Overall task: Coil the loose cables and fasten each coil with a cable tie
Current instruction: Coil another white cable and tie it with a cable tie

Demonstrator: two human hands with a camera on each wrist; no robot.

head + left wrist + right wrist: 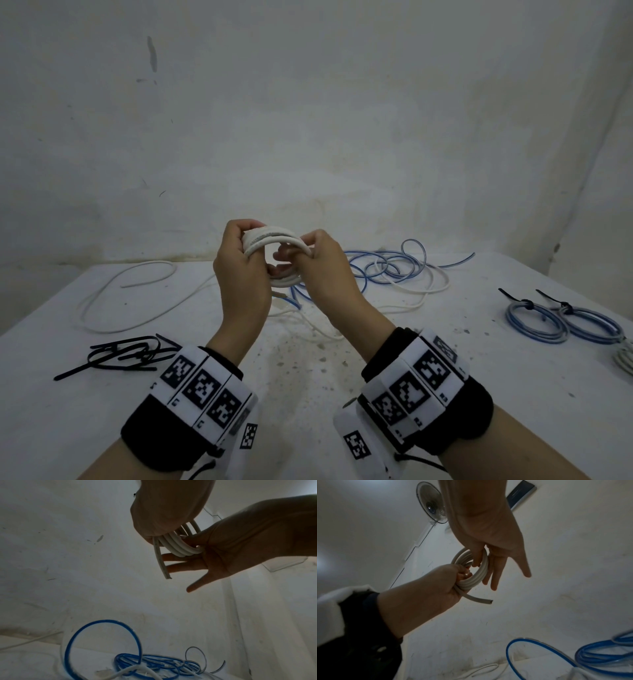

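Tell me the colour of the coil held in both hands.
White; the coil shows best in the right wrist view.

A white, speckled tabletop (pixel 308 394) is sitting against a stained white wall (pixel 308 120). High on the wall a round fan (pixel 431 504) is hanging, and a dark rectangular panel (pixel 520 493) is showing near it.

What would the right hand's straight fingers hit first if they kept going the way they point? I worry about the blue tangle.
Likely the left hand, just beyond the right hand across the white coil; depth unclear.
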